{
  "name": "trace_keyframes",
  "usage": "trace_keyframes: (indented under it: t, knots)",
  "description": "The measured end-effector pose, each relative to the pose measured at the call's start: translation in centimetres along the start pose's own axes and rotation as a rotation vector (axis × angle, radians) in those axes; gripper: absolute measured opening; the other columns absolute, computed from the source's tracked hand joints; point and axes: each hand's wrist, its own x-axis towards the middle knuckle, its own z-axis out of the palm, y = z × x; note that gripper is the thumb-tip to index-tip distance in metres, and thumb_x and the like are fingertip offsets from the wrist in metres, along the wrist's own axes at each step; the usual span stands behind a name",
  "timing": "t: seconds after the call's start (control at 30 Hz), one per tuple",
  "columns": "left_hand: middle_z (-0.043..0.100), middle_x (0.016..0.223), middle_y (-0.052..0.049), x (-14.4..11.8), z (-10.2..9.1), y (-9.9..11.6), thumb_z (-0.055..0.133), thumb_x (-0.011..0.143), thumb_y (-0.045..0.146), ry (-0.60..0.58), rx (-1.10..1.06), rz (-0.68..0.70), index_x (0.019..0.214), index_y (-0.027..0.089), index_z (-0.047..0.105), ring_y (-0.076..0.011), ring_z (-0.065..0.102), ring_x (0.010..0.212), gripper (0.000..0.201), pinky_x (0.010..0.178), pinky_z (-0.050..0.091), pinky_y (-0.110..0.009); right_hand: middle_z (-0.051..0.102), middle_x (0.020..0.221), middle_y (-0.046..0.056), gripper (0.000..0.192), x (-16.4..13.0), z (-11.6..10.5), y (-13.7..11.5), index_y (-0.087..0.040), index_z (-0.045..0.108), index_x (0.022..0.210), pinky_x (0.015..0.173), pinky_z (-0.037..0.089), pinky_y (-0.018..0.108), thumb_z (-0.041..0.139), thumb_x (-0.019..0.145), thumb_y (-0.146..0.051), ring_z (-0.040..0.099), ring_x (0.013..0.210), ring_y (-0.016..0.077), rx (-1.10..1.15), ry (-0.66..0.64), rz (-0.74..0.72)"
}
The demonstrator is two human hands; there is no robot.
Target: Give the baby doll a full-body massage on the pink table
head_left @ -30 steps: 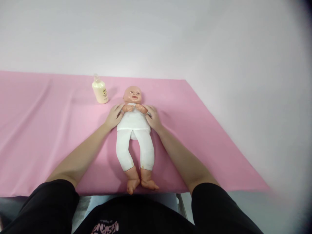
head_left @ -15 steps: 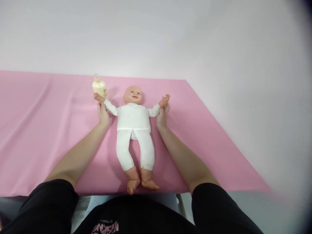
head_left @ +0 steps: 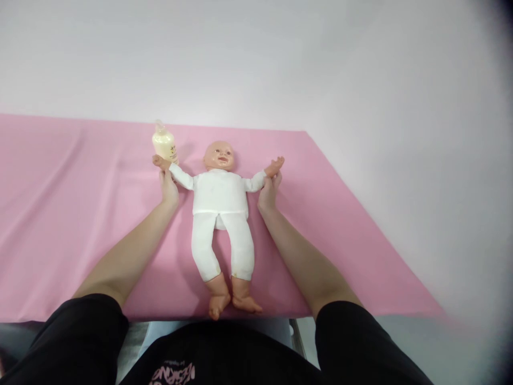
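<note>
On pink cloth (head_left: 80,214) | doll (head_left: 219,206) supine, head away | left hand (head_left: 169,188), right hand (head_left: 267,193) grip its wrists

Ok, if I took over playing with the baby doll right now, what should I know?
Left hand grips the doll's wrist next to the lotion bottle.
Right hand grips its other wrist.
The doll lies face up on the pink cloth, feet toward you.
Done: both doll arms are spread wide.
Left: probably bring them back in gently, minding the bottle.

A cream lotion bottle (head_left: 164,142) stands upright on the pink cloth (head_left: 72,192); a pale wall (head_left: 256,59) rises behind.
</note>
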Motion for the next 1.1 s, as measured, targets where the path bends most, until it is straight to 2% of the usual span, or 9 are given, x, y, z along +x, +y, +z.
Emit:
trace_keyframes:
  t: [0.1, 0.2, 0.3, 0.37, 0.47, 0.6, 0.83, 0.97, 1.1]
  knots:
    - [0.063, 0.130, -0.009, -1.0, 0.1, 0.4, 0.050, 0.101, 0.056, -0.138, 0.085, 0.158, 0.122, 0.026, 0.053, -0.0223, 0.062, 0.125, 0.037, 0.106, 0.050, -0.036, 0.036, 0.164, 0.006, 0.059, -0.8, 0.8, -1.8, -0.028, 0.038, 0.147, 0.130, 0.026, 0.053, 0.050, 0.089, -0.029, 0.036, 0.153, 0.0216, -0.115, -0.159, -0.027]
    - [0.059, 0.139, -0.012, -2.0, 0.3, 0.8, 0.049, 0.098, 0.066, -0.312, 0.257, 0.356, 0.132, 0.026, 0.053, -0.0259, 0.054, 0.136, 0.053, 0.118, 0.041, -0.043, 0.047, 0.156, 0.010, 0.054, -1.5, 1.2, -2.4, -0.026, 0.043, 0.143, 0.125, 0.034, 0.052, 0.051, 0.090, -0.030, 0.044, 0.146, 0.0248, -0.218, -0.315, -0.054]
    - [0.058, 0.141, -0.016, -2.7, 0.5, 1.1, 0.044, 0.100, 0.063, -0.536, 0.496, 0.531, 0.139, 0.022, 0.054, -0.0295, 0.052, 0.136, 0.058, 0.120, 0.036, -0.050, 0.064, 0.135, 0.009, 0.045, -1.9, 1.3, -2.5, -0.025, 0.057, 0.131, 0.118, 0.041, 0.052, 0.053, 0.086, -0.024, 0.057, 0.129, 0.0274, -0.378, -0.482, -0.134]
    - [0.060, 0.138, -0.017, -2.9, 0.7, 1.1, 0.043, 0.101, 0.058, -0.668, 0.639, 0.633, 0.140, 0.019, 0.056, -0.0309, 0.054, 0.132, 0.057, 0.119, 0.037, -0.053, 0.068, 0.126, 0.008, 0.046, -2.0, 1.4, -2.5, -0.025, 0.062, 0.126, 0.115, 0.043, 0.052, 0.050, 0.082, -0.018, 0.059, 0.122, 0.0278, -0.482, -0.579, -0.202]
    - [0.061, 0.136, -0.017, -2.9, 0.9, 1.0, 0.042, 0.103, 0.049, -0.742, 0.749, 0.728, 0.142, 0.019, 0.057, -0.0303, 0.056, 0.129, 0.052, 0.118, 0.040, -0.053, 0.068, 0.127, 0.007, 0.055, -1.9, 1.5, -2.8, -0.025, 0.063, 0.127, 0.114, 0.043, 0.050, 0.047, 0.076, -0.012, 0.058, 0.122, 0.0275, -0.542, -0.623, -0.244]
    - [0.061, 0.136, -0.015, -2.8, 0.9, 0.9, 0.041, 0.103, 0.046, -0.738, 0.771, 0.742, 0.143, 0.020, 0.056, -0.0289, 0.056, 0.129, 0.049, 0.118, 0.041, -0.052, 0.068, 0.128, 0.007, 0.057, -1.9, 1.6, -2.9, -0.025, 0.063, 0.128, 0.113, 0.043, 0.051, 0.047, 0.075, -0.012, 0.058, 0.123, 0.0279, -0.549, -0.621, -0.242]
    - [0.061, 0.139, -0.015, -3.0, 0.7, 1.1, 0.044, 0.101, 0.059, -0.620, 0.620, 0.639, 0.141, 0.021, 0.054, -0.0299, 0.055, 0.133, 0.056, 0.119, 0.039, -0.052, 0.063, 0.137, 0.009, 0.045, -1.8, 1.2, -1.9, -0.027, 0.056, 0.137, 0.118, 0.042, 0.051, 0.050, 0.092, -0.029, 0.056, 0.130, 0.0269, -0.469, -0.530, -0.217]
    - [0.054, 0.148, -0.014, -2.9, 0.5, 1.0, 0.046, 0.100, 0.062, -0.428, 0.331, 0.465, 0.142, 0.024, 0.048, -0.0261, 0.050, 0.141, 0.057, 0.121, 0.038, -0.045, 0.047, 0.157, 0.009, 0.055, -1.7, 1.3, -2.1, -0.028, 0.038, 0.151, 0.126, 0.033, 0.051, 0.048, 0.098, -0.039, 0.043, 0.147, 0.0243, -0.324, -0.392, -0.130]
    - [0.057, 0.144, -0.010, -1.1, 0.1, -0.3, 0.042, 0.103, 0.058, -0.174, 0.128, 0.244, 0.134, 0.027, 0.048, -0.0210, 0.056, 0.137, 0.044, 0.115, 0.046, -0.038, 0.030, 0.167, 0.008, 0.061, -0.9, 0.8, -1.2, -0.030, 0.026, 0.156, 0.129, 0.027, 0.051, 0.044, 0.098, -0.039, 0.031, 0.155, 0.0207, -0.231, -0.244, -0.130]
